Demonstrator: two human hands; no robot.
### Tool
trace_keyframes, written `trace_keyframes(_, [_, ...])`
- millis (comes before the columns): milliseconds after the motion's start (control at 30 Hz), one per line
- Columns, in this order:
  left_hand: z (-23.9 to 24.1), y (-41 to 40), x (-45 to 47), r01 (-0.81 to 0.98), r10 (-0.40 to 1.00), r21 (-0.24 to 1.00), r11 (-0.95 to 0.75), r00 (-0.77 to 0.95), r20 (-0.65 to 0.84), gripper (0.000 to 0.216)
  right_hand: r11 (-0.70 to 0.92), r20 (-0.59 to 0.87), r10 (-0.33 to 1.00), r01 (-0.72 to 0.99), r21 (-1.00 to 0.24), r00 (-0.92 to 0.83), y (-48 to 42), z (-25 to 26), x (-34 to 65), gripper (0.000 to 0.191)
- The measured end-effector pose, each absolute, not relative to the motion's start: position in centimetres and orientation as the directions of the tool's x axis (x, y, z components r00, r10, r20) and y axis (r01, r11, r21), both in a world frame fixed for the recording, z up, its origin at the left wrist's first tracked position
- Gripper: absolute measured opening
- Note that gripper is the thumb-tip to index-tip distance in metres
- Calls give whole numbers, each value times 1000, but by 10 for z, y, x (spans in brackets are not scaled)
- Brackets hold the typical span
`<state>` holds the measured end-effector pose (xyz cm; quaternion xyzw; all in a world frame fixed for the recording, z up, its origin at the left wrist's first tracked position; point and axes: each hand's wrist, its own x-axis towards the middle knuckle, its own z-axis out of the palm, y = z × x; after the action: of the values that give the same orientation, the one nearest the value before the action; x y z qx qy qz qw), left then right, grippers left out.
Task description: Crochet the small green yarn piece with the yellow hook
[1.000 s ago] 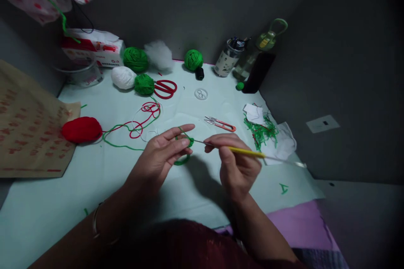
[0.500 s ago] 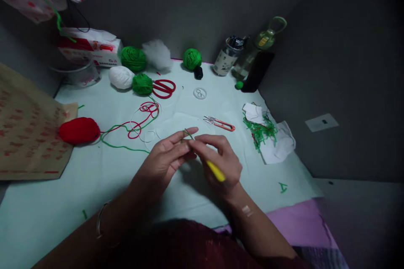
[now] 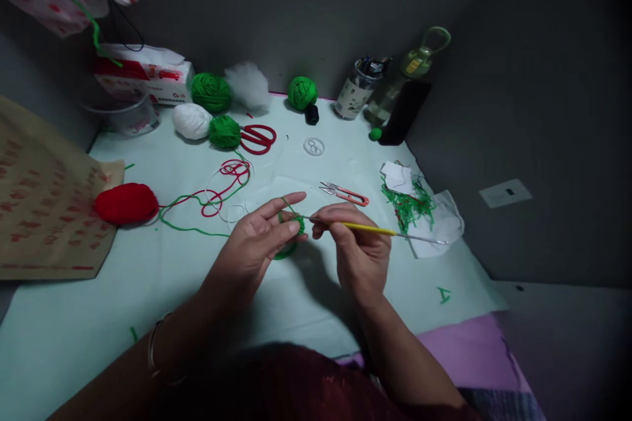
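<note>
A small piece of green crochet work [image 3: 300, 225] is pinched between the thumb and fingers of my left hand [image 3: 259, 231]. Green yarn [image 3: 290, 205] runs over the raised index finger of that hand, and a green loop [image 3: 286, 251] hangs below it. My right hand [image 3: 363, 247] is closed on a crochet hook [image 3: 368, 227] with a yellow handle. The hook lies almost level, its tip at the green work and its metal rear end pointing right. From the left hand, green yarn trails left across the cloth towards a red yarn ball [image 3: 127, 203].
Orange thread snips [image 3: 344, 194] lie just beyond my hands. Behind them are a ring dish [image 3: 314, 147], red-handled scissors [image 3: 257, 139], a white yarn ball [image 3: 191, 121] and green yarn balls [image 3: 210, 92]. Green scraps [image 3: 409, 202] lie to the right; a paper bag [image 3: 49, 197] stands left.
My right hand has moved a little right and turned, so the hook now lies level instead of slanting down. The green work shows more clearly, and a green loop has come into view beneath it.
</note>
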<state>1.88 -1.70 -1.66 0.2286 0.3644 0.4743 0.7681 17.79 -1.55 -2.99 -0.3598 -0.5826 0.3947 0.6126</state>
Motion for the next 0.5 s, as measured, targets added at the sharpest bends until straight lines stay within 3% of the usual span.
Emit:
trace_keyframes(367, [-16, -15, 14, -626, 826, 539, 564, 440, -353, 34, 187, 196, 981, -328, -926, 7, -8, -28, 184, 13])
trace_keyframes(500, [-15, -16, 16, -598, 855, 613, 517, 400, -331, 29, 41, 89, 992, -435, -900, -91, -8, -27, 184, 14])
